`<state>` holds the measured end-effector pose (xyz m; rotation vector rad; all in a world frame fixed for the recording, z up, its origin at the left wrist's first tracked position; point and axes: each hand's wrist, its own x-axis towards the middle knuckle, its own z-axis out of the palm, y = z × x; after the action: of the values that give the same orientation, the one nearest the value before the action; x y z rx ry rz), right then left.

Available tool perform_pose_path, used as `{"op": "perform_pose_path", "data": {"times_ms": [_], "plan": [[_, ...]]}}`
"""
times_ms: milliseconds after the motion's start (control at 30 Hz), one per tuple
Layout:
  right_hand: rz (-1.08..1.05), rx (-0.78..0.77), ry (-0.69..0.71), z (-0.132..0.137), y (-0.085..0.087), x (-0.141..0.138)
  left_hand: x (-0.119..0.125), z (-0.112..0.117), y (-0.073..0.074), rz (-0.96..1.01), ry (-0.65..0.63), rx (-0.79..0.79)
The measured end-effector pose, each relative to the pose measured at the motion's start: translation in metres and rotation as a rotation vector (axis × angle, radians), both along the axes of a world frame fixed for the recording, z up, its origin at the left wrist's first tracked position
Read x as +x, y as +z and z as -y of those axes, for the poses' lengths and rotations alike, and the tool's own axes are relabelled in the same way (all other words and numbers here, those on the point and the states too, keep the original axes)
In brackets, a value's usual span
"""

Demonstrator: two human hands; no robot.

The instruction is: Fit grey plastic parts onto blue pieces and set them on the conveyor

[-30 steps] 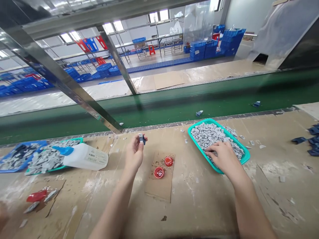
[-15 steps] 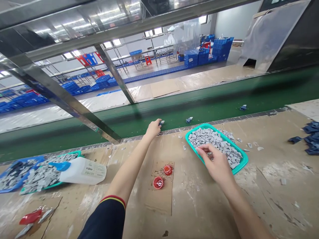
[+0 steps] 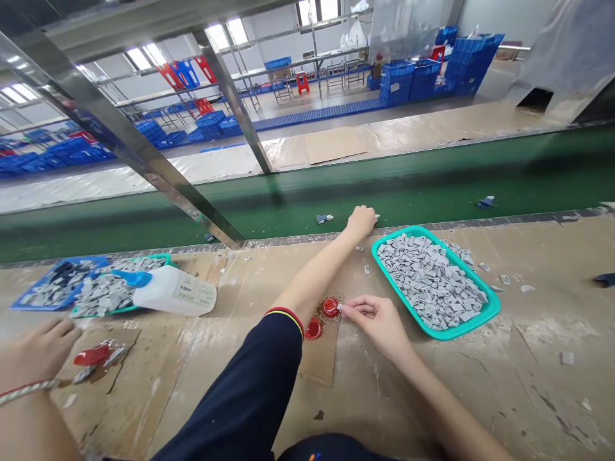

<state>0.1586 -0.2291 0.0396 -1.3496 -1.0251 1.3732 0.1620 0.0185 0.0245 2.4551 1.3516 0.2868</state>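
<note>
My left hand (image 3: 361, 222) reaches over the far edge of the bench to the green conveyor belt (image 3: 384, 186), with a small pale part (image 3: 376, 217) at its fingertips. My right hand (image 3: 375, 322) is pinching a small grey piece (image 3: 339, 308) just over a round red dish (image 3: 330, 307). A second red dish (image 3: 313, 328) sits beside it on a cardboard sheet (image 3: 319, 358), partly behind my left forearm. To the right, a teal tray (image 3: 492, 312) holds a heap of flat grey pieces.
A person's hand (image 3: 41, 349) with a corded bracelet rests at lower left near a red object (image 3: 91, 355). A plastic glue bottle (image 3: 175, 291) lies on grey-filled trays, including a blue one (image 3: 29, 303). Small parts (image 3: 325, 219) lie on the belt. A metal post (image 3: 230, 109) rises behind.
My left hand has moved rightward along the belt edge. My right hand has left the teal tray and come to the red dish, holding a piece. A person's hand has appeared at lower left.
</note>
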Motion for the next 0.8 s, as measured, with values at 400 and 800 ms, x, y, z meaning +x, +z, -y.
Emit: {"op": "perform_pose_path", "data": {"times_ms": [400, 800], "plan": [[-0.015, 0.037, 0.014, -0.003, -0.009, -0.014, -0.092, 0.073, 0.064, 0.486, -0.037, -0.135], [-0.173, -0.092, 0.072, 0.0, -0.002, -0.009, -0.211, 0.221, 0.084, 1.311, 0.534, -0.501]]}}
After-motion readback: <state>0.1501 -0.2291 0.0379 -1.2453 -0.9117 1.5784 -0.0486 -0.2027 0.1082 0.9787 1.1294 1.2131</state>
